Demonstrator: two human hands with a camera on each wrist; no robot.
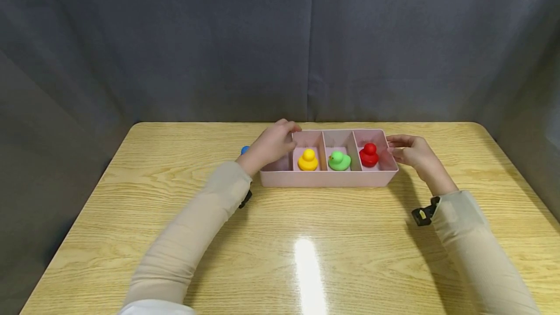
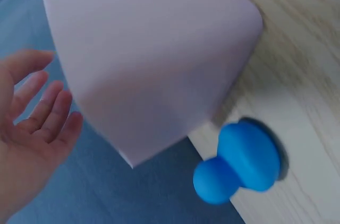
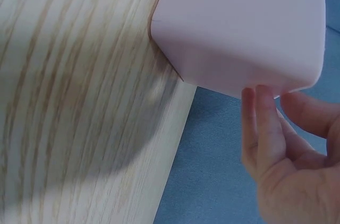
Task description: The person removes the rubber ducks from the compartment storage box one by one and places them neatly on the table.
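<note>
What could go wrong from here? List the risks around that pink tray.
1. The blue duck sits on the table just outside the pink tray, behind the left hand; sliding the tray that way could knock it.
2. The yellow duck, green duck and red duck stand loose in their compartments; a tilt might topple them.
3. The right hand only touches the tray's end with its fingertips, so it may slip.

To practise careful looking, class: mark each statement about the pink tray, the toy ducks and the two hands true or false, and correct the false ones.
1. The pink tray has four compartments. True.
2. The yellow duck sits right of the green duck. False: it sits left of it.
3. The blue duck stands inside the tray. False: it stands on the table, outside the tray's left end.
4. The red duck is in the rightmost compartment. True.
5. The right hand is at the tray's right end. True.
</note>
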